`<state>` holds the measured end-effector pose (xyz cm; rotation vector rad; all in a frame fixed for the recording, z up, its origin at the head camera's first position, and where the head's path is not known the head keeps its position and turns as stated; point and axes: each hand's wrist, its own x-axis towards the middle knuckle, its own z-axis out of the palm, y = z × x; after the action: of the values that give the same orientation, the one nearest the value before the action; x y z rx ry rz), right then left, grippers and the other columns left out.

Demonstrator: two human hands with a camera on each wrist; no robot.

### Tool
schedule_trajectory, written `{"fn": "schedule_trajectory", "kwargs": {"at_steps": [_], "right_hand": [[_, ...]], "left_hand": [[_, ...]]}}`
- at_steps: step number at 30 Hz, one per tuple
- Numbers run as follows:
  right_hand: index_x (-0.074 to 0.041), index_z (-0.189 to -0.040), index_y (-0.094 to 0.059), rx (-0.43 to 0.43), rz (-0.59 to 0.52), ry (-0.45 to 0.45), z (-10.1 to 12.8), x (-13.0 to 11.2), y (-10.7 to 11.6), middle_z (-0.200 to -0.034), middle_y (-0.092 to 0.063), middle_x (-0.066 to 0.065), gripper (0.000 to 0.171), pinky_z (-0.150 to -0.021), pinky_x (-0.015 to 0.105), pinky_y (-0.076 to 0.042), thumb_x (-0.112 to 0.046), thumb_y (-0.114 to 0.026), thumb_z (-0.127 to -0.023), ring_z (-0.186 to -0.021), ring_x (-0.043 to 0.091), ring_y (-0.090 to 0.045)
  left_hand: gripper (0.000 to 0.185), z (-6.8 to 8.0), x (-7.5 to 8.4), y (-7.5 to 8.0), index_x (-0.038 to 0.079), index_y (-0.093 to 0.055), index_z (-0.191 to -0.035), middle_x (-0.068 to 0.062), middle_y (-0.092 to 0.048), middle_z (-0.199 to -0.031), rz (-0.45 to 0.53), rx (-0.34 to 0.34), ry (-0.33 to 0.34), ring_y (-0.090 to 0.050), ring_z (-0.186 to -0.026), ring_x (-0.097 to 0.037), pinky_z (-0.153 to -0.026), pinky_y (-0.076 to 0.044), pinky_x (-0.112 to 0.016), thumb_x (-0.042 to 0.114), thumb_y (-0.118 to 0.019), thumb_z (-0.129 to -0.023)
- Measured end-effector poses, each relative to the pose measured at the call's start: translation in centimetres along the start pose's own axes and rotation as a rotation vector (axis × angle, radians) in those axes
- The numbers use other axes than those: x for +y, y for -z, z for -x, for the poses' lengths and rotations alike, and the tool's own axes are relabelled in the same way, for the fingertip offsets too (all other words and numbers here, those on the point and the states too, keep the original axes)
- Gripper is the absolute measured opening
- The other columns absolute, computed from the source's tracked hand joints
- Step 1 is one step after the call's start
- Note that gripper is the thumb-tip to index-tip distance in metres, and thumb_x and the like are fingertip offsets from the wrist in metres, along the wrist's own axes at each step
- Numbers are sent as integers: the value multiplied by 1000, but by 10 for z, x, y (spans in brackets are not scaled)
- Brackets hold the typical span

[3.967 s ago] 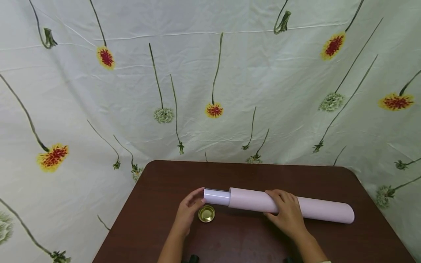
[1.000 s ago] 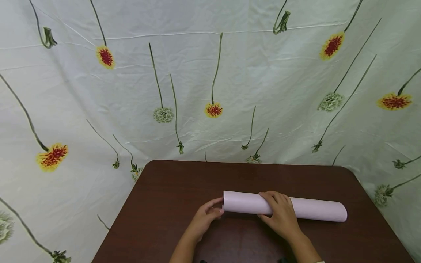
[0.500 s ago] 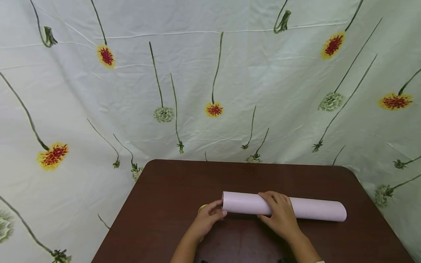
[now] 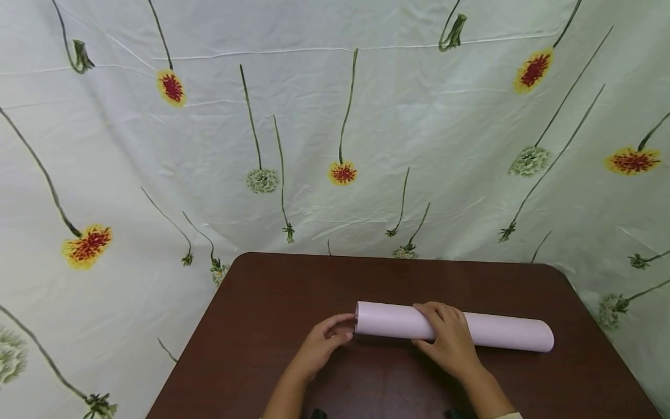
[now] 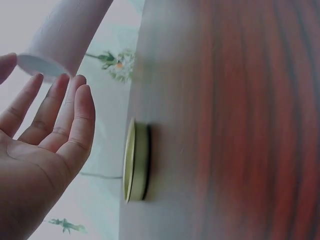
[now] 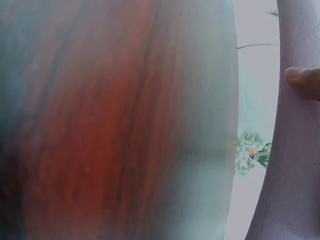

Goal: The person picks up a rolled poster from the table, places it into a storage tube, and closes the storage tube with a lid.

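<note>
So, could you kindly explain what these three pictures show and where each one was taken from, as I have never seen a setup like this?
There is no machine here: a person works with two bare hands and wears three cameras. The wide picture comes from a camera on the head, looking down at a dark brown wooden table in front of a flowered cloth backdrop. The other two come from cameras on each wrist, so they look sideways and very close.

On the table lies a long pale pink tube. The right hand rests over it with fingers curled round it; the right wrist view shows one fingertip against the tube. The left hand sits at the tube's left end with its fingers straight and holding nothing. The left wrist view also shows a small gold metal lid lying on the table under that hand, hidden in the head view.
</note>
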<state>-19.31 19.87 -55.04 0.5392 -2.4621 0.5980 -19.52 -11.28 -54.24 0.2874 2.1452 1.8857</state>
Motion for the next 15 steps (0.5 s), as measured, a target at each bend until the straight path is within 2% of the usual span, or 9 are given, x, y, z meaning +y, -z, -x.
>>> {"fn": "schedule_trajectory", "kwargs": {"at_steps": [5, 9, 12, 15], "right_hand": [[-19, -130, -65, 3, -2, 5, -1, 3, 1, -116, -64, 4, 82, -99, 48, -37, -25, -99, -56, -110, 30, -61], [-18, -130, -66, 1, -6, 7, -1, 5, 1, -116, -64, 4, 82, -99, 48, -36, -26, -99, -56, -110, 29, -61], [-19, -130, -66, -3, -5, 4, 0, 6, 0, -115, -64, 3, 82, -99, 47, -36, -26, -99, -56, -110, 29, -61], [-19, -129, -65, -9, 2, 2, 1, 8, 0, -115, -64, 3, 82, -99, 47, -36, -27, -99, -56, -109, 28, -62]], "left_hand": [[46, 0, 1, 12, 4, -57, -140, -24, -59, -140, 3, -2, -30, -58, -127, -43, -91, -53, -26, 6, -63, -95], [53, -1, 1, 22, -1, -55, -141, -28, -56, -141, -41, 22, -42, -55, -129, -45, -87, -51, -18, 1, -67, -89], [57, -1, 0, 29, 2, -56, -140, -24, -56, -141, -116, 49, -38, -58, -124, -41, -86, -52, -21, 3, -72, -86], [59, 0, 0, 35, 6, -58, -140, -17, -56, -142, -225, 54, -35, -58, -120, -37, -89, -53, -31, 8, -76, -85]]}}
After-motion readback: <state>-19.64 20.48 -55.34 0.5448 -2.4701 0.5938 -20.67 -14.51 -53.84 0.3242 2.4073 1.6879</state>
